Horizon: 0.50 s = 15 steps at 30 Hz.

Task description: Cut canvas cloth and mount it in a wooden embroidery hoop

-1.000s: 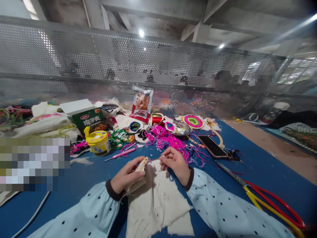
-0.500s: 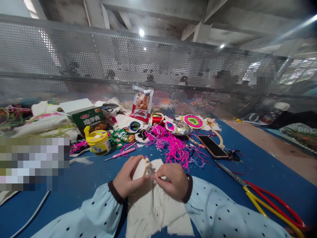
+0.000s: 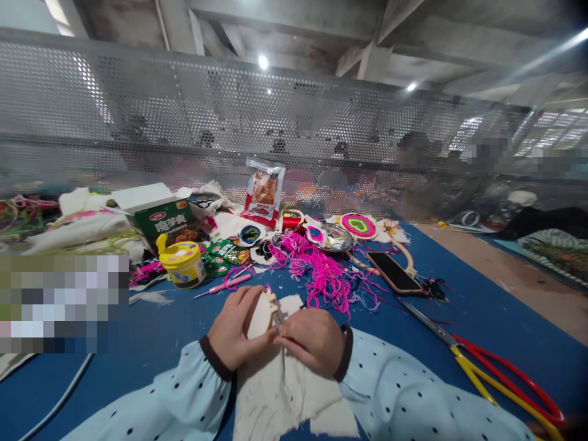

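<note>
My left hand (image 3: 237, 331) is closed around a small wooden embroidery hoop (image 3: 272, 303) with off-white cloth (image 3: 298, 398) stretched in it. The cloth's frayed tail hangs down toward me over the blue table. My right hand (image 3: 314, 340) pinches a slim metal tool (image 3: 277, 318). Its far end meets the fastening at the hoop's edge; the tool's exact kind is hidden by my fingers. Both hands' fingertips are close together at the hoop. Ahead of my left hand lies a pink-handled punch needle (image 3: 229, 284).
Pink yarn (image 3: 324, 269) is heaped beyond my hands. To the right lie a phone (image 3: 394, 272) and large red-and-yellow scissors (image 3: 478, 361). A yellow tub (image 3: 182, 264), a green box (image 3: 160, 220) and a food packet (image 3: 264, 193) stand behind, before a perforated metal screen (image 3: 303, 104).
My right hand has shifted slightly left and turned, with the tool now at a steeper angle against the hoop's fastening. The left hand keeps its hold.
</note>
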### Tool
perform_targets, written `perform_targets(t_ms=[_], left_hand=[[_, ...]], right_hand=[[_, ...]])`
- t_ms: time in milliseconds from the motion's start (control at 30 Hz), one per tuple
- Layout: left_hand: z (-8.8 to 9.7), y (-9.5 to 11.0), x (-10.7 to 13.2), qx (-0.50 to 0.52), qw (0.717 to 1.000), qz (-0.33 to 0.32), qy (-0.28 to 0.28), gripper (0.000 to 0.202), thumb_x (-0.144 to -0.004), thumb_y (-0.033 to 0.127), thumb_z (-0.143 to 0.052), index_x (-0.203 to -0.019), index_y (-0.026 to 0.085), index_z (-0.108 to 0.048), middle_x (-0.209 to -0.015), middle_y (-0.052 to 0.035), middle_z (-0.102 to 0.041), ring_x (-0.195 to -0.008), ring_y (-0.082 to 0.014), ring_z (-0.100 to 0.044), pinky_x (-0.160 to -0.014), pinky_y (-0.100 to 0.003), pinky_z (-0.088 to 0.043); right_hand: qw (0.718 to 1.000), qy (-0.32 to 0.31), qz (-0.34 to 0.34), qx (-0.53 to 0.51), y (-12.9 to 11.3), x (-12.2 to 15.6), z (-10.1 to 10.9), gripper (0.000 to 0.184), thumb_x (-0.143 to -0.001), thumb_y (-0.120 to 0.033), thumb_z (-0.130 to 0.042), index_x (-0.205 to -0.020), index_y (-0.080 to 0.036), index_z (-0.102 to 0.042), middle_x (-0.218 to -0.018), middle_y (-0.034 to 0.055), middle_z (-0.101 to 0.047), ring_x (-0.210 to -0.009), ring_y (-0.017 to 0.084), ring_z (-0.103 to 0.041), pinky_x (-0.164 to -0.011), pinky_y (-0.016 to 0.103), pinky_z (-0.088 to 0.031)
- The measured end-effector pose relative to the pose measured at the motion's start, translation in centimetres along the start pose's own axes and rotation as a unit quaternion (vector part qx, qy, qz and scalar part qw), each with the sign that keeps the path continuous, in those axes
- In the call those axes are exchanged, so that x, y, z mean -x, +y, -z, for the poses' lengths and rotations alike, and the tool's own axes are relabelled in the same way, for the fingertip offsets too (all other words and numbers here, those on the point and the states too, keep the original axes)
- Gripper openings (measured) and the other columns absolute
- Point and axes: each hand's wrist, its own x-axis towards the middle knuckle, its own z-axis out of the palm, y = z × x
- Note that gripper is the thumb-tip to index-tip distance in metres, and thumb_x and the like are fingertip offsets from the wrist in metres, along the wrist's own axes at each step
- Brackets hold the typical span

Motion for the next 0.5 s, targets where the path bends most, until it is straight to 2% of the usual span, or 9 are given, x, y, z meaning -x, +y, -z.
perform_targets(t_ms=[500], left_hand=[[0.05,0.42,0.00,-0.015,1.000,-0.015,0.012,0.064,-0.067,0.043,-0.062,-0.123,0.016,-0.042,-0.119,-0.0131,-0.047,-0.109,-0.0300,-0.046,-0.094,-0.044,-0.038]], right_hand=[[0.998,-0.029,-0.039,-0.031,-0.09,-0.02,-0.20,0.014,-0.089,-0.025,-0.046,-0.094,-0.019,-0.057,-0.082,0.0038,-0.066,-0.081,0.015,-0.061,-0.072,0.026,-0.045]])
